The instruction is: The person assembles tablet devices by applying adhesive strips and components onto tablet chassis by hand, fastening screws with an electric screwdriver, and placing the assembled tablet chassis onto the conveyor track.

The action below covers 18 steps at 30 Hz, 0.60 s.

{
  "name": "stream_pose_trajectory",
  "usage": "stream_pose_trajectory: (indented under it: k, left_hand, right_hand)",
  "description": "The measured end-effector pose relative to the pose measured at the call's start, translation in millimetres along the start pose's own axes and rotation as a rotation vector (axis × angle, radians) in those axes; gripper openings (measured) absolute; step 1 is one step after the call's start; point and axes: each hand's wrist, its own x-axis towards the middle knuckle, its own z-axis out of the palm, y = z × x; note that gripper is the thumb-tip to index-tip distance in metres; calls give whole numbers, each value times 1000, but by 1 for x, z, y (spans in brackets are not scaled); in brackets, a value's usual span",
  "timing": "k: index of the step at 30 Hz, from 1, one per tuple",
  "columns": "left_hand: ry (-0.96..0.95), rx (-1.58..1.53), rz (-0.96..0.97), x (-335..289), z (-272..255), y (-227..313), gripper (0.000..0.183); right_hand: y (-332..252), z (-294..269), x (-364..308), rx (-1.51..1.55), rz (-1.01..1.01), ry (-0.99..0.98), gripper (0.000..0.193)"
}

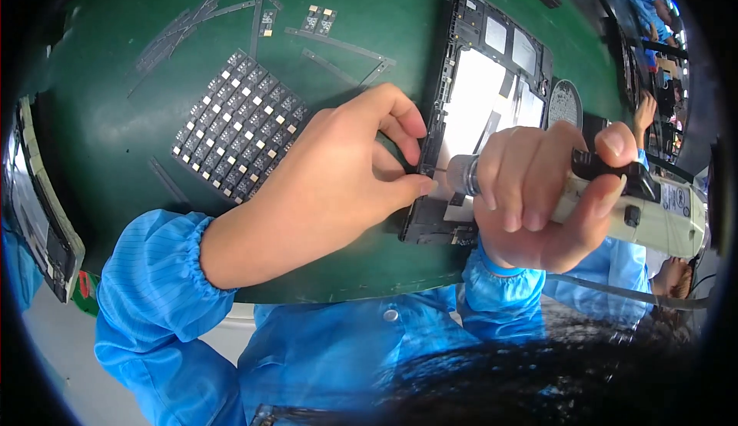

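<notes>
My right hand is wrapped round a cream electric screwdriver with a black lever and a clear nose. The screwdriver lies nearly level, and its thin bit meets the left edge of a black flat device housing with white panels inside. At that edge my left hand is curled, thumb and fingertips close round the bit's tip. Whatever small piece lies between these fingertips is too hidden to name. Left of this hand lies a block of small black circuit boards in rows, each with a pale square.
Loose grey strips are scattered at the far left of the green table. Two small boards lie near them. A round grey dish stands right of the housing. Another device is at the left edge. Other people in blue are at the right.
</notes>
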Motion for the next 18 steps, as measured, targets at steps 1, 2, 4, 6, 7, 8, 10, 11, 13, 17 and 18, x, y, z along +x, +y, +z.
stream_pose_trajectory:
  k: [1,2,4,6,7,8,10,11,13,17,18]
  left_hand:
    - [6,-13,-5,2,-1,-1,36]
    - [11,-24,-8,3,-2,-2,36]
    - [12,-25,-20,5,-3,-1,35]
    - [10,-19,-26,6,-3,0,35]
    - [9,-13,-29,5,-2,-1,34]
    - [8,-7,-31,5,-2,-2,34]
    - [8,0,-27,4,-1,-3,34]
    - [10,4,-23,3,-1,-3,34]
    - [9,5,-25,2,0,-3,34]
    - [7,4,-18,2,0,-4,34]
    - [4,4,-17,1,0,-3,34]
  right_hand:
    - [3,0,1,-2,11,11,31]
    - [4,0,3,1,19,9,31]
    - [7,-2,4,7,40,29,30]
    - [8,-2,5,-1,48,32,29]
    - [8,-2,4,-12,55,40,28]
    - [8,-2,4,-23,61,47,28]
    - [7,0,4,-44,71,59,26]
    - [6,1,3,-55,77,64,26]
    - [5,3,3,-78,88,73,25]
    - [3,7,4,-126,117,92,26]
    - [3,8,5,-138,125,97,26]
